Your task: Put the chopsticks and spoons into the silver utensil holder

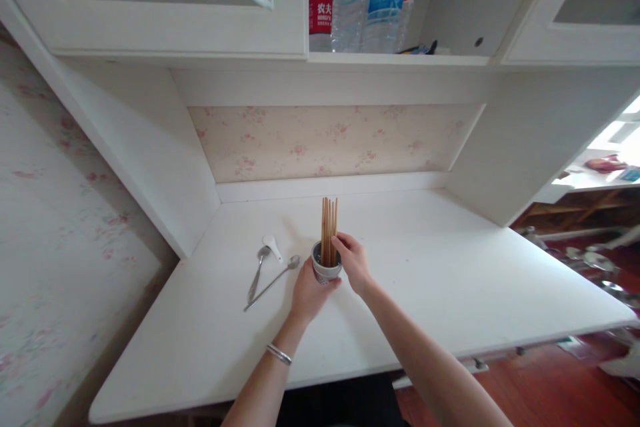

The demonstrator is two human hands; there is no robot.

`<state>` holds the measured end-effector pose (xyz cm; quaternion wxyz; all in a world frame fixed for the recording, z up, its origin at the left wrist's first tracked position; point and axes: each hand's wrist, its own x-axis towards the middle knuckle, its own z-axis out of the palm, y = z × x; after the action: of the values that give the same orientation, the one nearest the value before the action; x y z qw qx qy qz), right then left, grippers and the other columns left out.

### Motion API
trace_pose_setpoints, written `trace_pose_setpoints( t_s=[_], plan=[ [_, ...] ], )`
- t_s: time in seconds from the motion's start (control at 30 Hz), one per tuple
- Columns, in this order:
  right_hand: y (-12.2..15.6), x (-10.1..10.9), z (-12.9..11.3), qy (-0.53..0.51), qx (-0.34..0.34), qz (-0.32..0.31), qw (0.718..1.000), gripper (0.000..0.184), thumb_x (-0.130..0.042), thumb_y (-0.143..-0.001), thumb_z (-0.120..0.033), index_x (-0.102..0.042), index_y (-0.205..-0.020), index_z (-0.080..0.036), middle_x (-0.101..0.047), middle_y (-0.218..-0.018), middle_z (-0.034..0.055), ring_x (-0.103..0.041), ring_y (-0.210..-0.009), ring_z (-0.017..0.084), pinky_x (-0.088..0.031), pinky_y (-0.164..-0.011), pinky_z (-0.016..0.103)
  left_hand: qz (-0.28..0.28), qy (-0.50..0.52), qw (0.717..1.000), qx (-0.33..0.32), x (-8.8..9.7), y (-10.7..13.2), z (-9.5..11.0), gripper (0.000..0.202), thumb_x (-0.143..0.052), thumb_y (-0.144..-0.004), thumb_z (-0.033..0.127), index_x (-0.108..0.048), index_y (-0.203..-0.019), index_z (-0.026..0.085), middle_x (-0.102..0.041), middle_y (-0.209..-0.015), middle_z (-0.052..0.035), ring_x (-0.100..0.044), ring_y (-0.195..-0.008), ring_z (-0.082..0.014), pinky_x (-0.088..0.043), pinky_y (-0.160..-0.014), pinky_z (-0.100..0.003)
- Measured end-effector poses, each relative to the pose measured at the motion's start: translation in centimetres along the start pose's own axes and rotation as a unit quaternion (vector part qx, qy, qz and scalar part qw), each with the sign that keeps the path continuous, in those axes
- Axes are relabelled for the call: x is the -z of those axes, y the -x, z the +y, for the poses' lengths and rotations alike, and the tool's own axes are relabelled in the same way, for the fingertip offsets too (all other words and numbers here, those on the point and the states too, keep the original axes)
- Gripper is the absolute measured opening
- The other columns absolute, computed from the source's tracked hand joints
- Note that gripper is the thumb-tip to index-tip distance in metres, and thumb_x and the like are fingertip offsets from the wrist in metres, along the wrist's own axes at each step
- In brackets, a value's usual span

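A bundle of wooden chopsticks (329,230) stands upright in a light grey utensil holder (327,273) with small holes in its side. My left hand (311,290) is wrapped round the holder from the left and front. At the bundle's right side, the fingers of my right hand (352,259) pinch chopsticks just above the rim; how many cannot be made out. Left of the holder lie a white spoon (273,248), a metal spoon (257,273) and a long-handled metal spoon (275,281), all apart from my hands.
The white countertop (430,280) runs under everything, walled by a cabinet panel on the left. Overhead, an open cabinet shelf (400,59) holds several plastic bottles (350,7). A white cabinet door (180,30) hangs at upper left. Dishes and pans (595,260) stand beyond the counter's right edge.
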<state>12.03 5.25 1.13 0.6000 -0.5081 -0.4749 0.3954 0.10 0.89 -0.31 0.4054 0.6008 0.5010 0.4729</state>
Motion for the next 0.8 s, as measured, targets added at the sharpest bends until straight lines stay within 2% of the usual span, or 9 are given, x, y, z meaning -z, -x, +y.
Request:
trace_pose_setpoints(
  t_s=[0.07,0.27,0.5,0.7,0.8],
  plan=[
    [0.0,0.0,-0.1,0.017,0.005,-0.003,1.0,0.034,-0.059,-0.078,-0.048,-0.071,-0.094,-0.02,-0.071,-0.093,0.0048,-0.063,-0.088,0.022,-0.048,-0.079,0.033,0.009,-0.023,1.0,-0.02,0.0,0.0,-0.2,0.059,-0.078,-0.061,0.023,-0.056,-0.116,0.022,-0.067,-0.11,-0.0061,-0.062,-0.102,-0.0244,-0.045,-0.086,-0.036],
    [-0.1,0.4,-0.9,0.069,0.034,-0.002,0.997,0.031,-0.056,-0.08,-0.047,-0.073,-0.088,-0.022,-0.07,-0.099,0.005,-0.061,-0.094,0.022,-0.045,-0.085,0.034,0.013,-0.04,0.999,-0.025,0.0,-0.1,-1.3,0.062,-0.079,-0.062,0.029,-0.054,-0.118,0.021,-0.065,-0.114,-0.0083,-0.06,-0.105,-0.0253,-0.045,-0.088,-0.036],
    [0.3,0.7,-0.8,0.107,0.05,-0.01,0.993,0.029,-0.054,-0.082,-0.045,-0.074,-0.08,-0.024,-0.07,-0.097,0.0044,-0.062,-0.093,0.022,-0.043,-0.088,0.035,0.013,-0.027,0.999,-0.023,0.0,0.0,-1.2,0.061,-0.078,-0.062,0.027,-0.054,-0.118,0.021,-0.065,-0.113,-0.0084,-0.06,-0.105,-0.0255,-0.045,-0.088,-0.037],
    [0.4,0.9,-0.9,0.104,0.044,-0.022,0.993,0.025,-0.057,-0.082,-0.044,-0.074,-0.086,-0.026,-0.068,-0.103,0.0035,-0.06,-0.098,0.023,-0.043,-0.091,0.037,0.005,-0.017,1.0,-0.013,-0.1,-0.1,-1.0,0.064,-0.078,-0.061,0.024,-0.054,-0.12,0.021,-0.065,-0.115,-0.0088,-0.059,-0.108,-0.0268,-0.043,-0.092,-0.039],
    [1.0,1.1,-1.3,0.073,0.026,-0.046,0.996,0.029,-0.06,-0.08,-0.046,-0.072,-0.097,-0.026,-0.068,-0.106,0.0033,-0.059,-0.103,0.023,-0.043,-0.093,0.038,0.009,-0.018,1.0,-0.003,0.0,0.0,-0.6,0.066,-0.078,-0.061,0.024,-0.052,-0.122,0.021,-0.063,-0.118,-0.0094,-0.058,-0.111,-0.0267,-0.042,-0.094,-0.04]
  ],
)
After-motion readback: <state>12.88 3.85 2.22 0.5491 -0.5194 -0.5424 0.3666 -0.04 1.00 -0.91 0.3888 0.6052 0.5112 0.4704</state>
